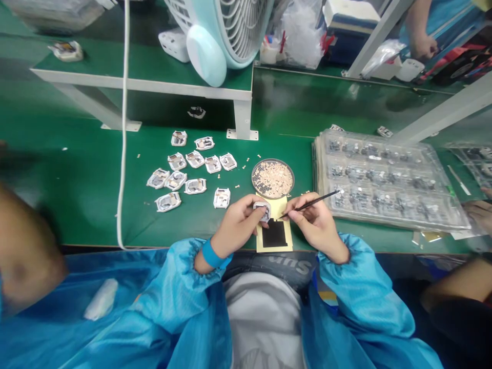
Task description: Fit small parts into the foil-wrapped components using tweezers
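Between the thumb and fingers of my left hand (239,220) is a white watch-like casing (263,210) with dark parts inside. My right hand (313,223) grips a pair of thin black tweezers (313,201), their tip pointing left, close to the casing. Under both hands lies a yellow sheet (289,243) bearing a black patch (274,234). Just beyond it sits a round dish (272,178) of small beige and dark pieces. Several similar white casings (195,159) are spread over the green table to the left.
Stacked clear trays (384,179) of parts stand on the right. A white cable (123,128) hangs down at left. A raised shelf (154,84) carries a light-blue fan (207,54). Other people's arms show at the left, right and top right edges.
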The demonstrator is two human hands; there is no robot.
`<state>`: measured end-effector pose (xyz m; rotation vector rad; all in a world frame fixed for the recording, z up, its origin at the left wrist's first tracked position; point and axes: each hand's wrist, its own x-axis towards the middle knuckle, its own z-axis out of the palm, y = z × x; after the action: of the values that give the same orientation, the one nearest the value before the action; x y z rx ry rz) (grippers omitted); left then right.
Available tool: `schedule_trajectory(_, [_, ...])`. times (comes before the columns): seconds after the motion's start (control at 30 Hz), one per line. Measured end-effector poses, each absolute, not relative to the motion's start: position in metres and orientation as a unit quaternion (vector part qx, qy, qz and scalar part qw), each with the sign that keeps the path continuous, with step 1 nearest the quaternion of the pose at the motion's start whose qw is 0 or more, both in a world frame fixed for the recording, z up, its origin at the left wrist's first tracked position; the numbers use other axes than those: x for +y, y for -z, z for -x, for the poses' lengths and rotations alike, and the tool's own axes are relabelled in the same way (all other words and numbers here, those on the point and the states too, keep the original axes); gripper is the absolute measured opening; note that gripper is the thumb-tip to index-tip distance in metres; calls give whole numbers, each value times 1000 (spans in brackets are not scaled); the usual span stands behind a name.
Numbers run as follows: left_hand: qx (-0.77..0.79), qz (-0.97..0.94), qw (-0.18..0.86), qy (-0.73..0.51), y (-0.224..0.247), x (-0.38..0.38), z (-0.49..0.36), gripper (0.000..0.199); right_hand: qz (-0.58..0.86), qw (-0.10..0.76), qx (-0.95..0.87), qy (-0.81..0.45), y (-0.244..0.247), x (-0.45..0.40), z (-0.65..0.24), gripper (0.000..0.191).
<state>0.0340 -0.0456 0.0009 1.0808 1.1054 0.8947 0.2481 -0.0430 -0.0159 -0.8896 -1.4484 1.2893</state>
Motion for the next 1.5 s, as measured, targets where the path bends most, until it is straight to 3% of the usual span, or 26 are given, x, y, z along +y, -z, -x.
schedule_trajectory(0.2, [513,-484,603,-372,1,-44,-36,31,352,555,-685,-313,14,-46,-242,29])
schedule_trajectory(0.33, [503,-475,617,-375,3,-46,-37,32,318,591,-697,-252,6,-43,-233,35])
schedule_trajectory(0.53, [500,-468,626,-373,3,-45,-37,32,306,539,-750,-231,7,-41,-231,38])
schedule_trajectory(1.07, [502,-471,620,-376,3,-44,-37,34,361,505,-742,-253,10,-46,-231,31])
schedule_trajectory(1.5, [495,-466,620,-391,3,-46,-37,45,390,499,-687,-356,12,-48,-233,25])
